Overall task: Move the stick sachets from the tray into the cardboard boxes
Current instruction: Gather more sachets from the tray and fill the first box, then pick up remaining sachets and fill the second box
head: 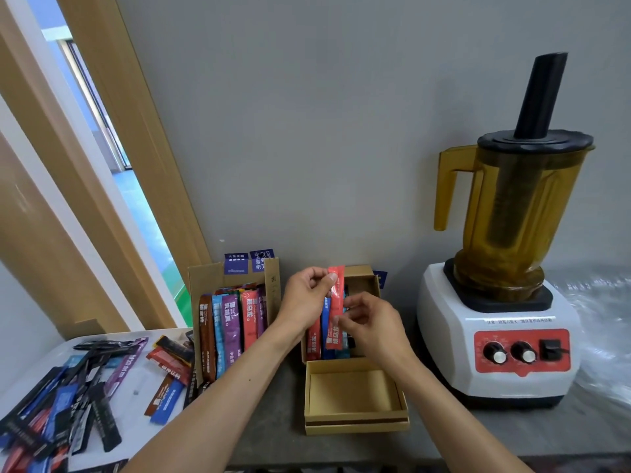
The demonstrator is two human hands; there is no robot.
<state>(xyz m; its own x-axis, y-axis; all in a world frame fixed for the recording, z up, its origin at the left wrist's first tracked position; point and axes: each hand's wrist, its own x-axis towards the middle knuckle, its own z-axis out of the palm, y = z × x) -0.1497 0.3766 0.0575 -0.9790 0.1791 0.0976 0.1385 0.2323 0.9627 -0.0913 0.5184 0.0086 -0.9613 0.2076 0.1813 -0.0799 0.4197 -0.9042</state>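
Left hand (305, 296) and right hand (373, 324) both pinch one red sachet (337, 298) above the grey surface (478, 431), blender (500, 302) standing by the grey wall (307, 131).

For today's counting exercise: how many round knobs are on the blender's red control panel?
2. The left knob sits at the red control panel's left end; the right knob is beside it, left of a black switch. The whole panel shows; none seems hidden.

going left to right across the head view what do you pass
tray → full box → left hand → red sachet → right hand → blender
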